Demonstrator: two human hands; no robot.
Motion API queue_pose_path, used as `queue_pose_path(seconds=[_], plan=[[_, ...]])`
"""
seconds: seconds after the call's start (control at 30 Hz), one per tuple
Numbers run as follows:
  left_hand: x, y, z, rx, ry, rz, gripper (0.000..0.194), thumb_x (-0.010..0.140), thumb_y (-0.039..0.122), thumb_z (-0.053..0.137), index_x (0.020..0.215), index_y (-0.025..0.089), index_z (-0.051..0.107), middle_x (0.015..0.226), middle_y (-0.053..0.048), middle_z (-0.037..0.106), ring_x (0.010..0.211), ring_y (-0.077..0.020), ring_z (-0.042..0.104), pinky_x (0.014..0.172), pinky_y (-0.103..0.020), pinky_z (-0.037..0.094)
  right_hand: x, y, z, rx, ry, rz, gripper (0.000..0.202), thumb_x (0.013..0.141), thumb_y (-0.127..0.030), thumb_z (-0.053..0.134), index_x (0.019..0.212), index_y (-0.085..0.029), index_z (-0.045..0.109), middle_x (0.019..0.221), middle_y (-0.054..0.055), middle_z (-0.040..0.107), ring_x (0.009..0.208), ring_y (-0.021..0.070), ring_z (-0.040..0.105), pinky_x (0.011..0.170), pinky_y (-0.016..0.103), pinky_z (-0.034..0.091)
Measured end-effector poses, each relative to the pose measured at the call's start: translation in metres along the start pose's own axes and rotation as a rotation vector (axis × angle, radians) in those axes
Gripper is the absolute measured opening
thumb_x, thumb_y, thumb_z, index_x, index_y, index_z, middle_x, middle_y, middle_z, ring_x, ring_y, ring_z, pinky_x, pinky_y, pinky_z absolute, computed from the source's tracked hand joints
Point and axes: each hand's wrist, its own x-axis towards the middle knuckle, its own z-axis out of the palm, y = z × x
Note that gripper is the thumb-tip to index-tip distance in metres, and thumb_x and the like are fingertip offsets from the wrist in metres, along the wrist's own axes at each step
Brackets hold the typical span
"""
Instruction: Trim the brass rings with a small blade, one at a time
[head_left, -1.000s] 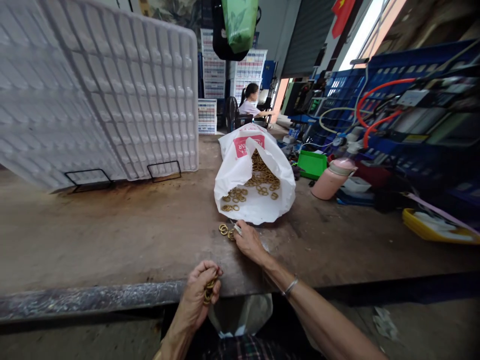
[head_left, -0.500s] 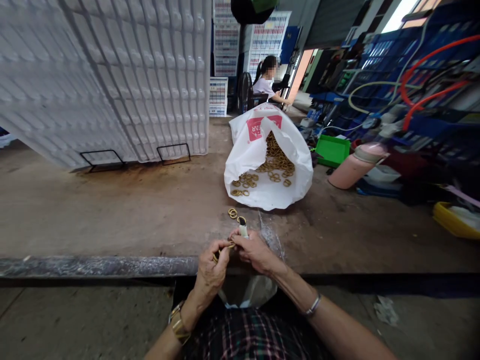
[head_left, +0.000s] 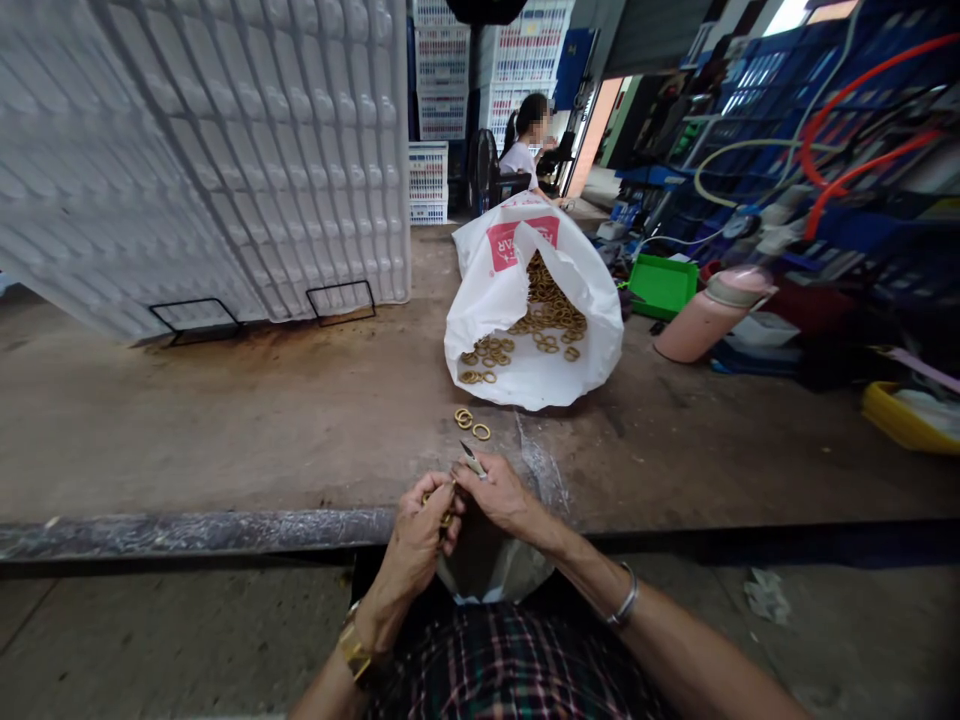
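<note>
My left hand (head_left: 426,515) is closed around a few brass-coloured rings (head_left: 445,518), partly hidden by the fingers. Close against it, my right hand (head_left: 495,492) grips a small knife (head_left: 473,461) with a pale handle and a dark pointed blade, which points up and to the left. The right fingertips meet the left fingers at a ring's edge. Just beyond the hands, a few loose rings (head_left: 481,432) lie on the table. Farther back, a white plastic bag (head_left: 540,385) lies open towards me with many such rings inside.
Tall stacked white plastic trays (head_left: 300,180) stand on the table (head_left: 225,420) at left, with black wire stands (head_left: 341,300) at their base. To the right are a pink bottle (head_left: 694,325), a green tray (head_left: 661,287) and a yellow basket (head_left: 904,420). A person (head_left: 525,150) sits behind the bag.
My right hand has turned, so the knife now leans to the left instead of pointing nearly straight away. The left hand has rolled, showing more of its fingers. The view has shifted slightly.
</note>
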Motion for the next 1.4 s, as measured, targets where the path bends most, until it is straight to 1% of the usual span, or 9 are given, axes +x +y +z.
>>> queue_pose_path(seconds=[0.1,0.2,0.3,0.43,0.57,0.83,1.13,1.3,1.4], plan=[[-0.003,0.0,0.002,-0.013,0.01,0.034,0.029,0.074,0.045,0.058,0.074,0.017,0.049,0.063,0.005,0.051,0.039,-0.0033,0.039,0.033,-0.015,0.027,-0.001,-0.005,0.0,0.006,-0.004,0.002,0.026,0.081,-0.035,0.043,0.062,-0.018,0.045,0.054,-0.005,0.045,0.051,0.0081,0.039,0.049,0.02,0.031],[-0.004,-0.002,0.002,-0.012,0.031,0.057,0.031,0.073,0.046,0.059,0.073,0.017,0.049,0.06,0.005,0.049,0.039,-0.0035,0.038,0.033,-0.015,0.027,-0.001,-0.008,-0.001,-0.05,0.044,0.011,0.026,0.083,-0.032,0.039,0.065,-0.017,0.05,0.056,-0.003,0.049,0.053,0.0096,0.043,0.051,0.021,0.033],[-0.004,-0.005,0.001,0.008,0.047,0.082,0.031,0.074,0.047,0.058,0.073,0.017,0.049,0.057,0.006,0.049,0.038,-0.004,0.038,0.034,-0.016,0.028,-0.004,-0.006,-0.002,-0.269,0.085,-0.057,0.022,0.084,-0.027,0.038,0.071,-0.018,0.053,0.06,-0.001,0.053,0.055,0.0106,0.045,0.054,0.021,0.032],[-0.001,-0.008,-0.002,0.07,0.076,0.109,0.029,0.077,0.046,0.054,0.073,0.018,0.048,0.047,0.008,0.045,0.037,-0.005,0.036,0.036,-0.016,0.029,-0.011,0.004,-0.003,-0.62,-0.015,-0.176,0.015,0.077,-0.014,0.041,0.077,-0.018,0.055,0.067,0.001,0.059,0.06,0.0122,0.049,0.057,0.022,0.029],[-0.001,-0.008,-0.003,0.125,0.091,0.119,0.027,0.079,0.044,0.051,0.072,0.018,0.048,0.043,0.009,0.044,0.036,-0.0056,0.036,0.037,-0.016,0.03,-0.015,0.006,-0.001,-0.79,-0.061,-0.189,0.022,0.074,-0.011,0.041,0.088,-0.017,0.057,0.077,0.004,0.064,0.066,0.014,0.054,0.058,0.024,0.029],[-0.003,-0.008,-0.003,0.181,0.128,0.161,0.027,0.079,0.044,0.051,0.073,0.018,0.048,0.043,0.008,0.044,0.037,-0.006,0.037,0.038,-0.016,0.03,-0.016,-0.01,0.0,-0.911,-0.087,-0.086,0.027,0.074,-0.009,0.041,0.094,-0.017,0.057,0.086,0.006,0.065,0.074,0.0163,0.058,0.06,0.025,0.031],[-0.006,-0.004,0.0,0.217,0.191,0.175,0.031,0.074,0.048,0.054,0.07,0.018,0.048,0.042,0.008,0.044,0.036,-0.0064,0.038,0.038,-0.017,0.031,-0.017,-0.013,0.004,-0.953,-0.096,-0.038,0.028,0.074,-0.009,0.041,0.097,-0.016,0.056,0.089,0.008,0.065,0.075,0.0176,0.059,0.062,0.025,0.034],[-0.006,-0.01,-0.005,0.184,0.144,0.164,0.029,0.078,0.046,0.052,0.07,0.018,0.047,0.044,0.008,0.044,0.037,-0.0057,0.037,0.038,-0.016,0.03,-0.016,-0.015,0.005,-1.007,-0.11,-0.001,0.027,0.077,-0.009,0.04,0.099,-0.016,0.054,0.089,0.009,0.065,0.075,0.0196,0.06,0.061,0.026,0.035],[-0.003,-0.016,-0.011,0.159,0.12,0.154,0.029,0.079,0.045,0.051,0.07,0.018,0.046,0.045,0.008,0.044,0.038,-0.0054,0.037,0.039,-0.016,0.03,-0.017,-0.016,0.008,-1.01,-0.125,0.011,0.027,0.076,-0.01,0.043,0.099,-0.016,0.053,0.09,0.01,0.066,0.076,0.0203,0.061,0.062,0.027,0.035]])
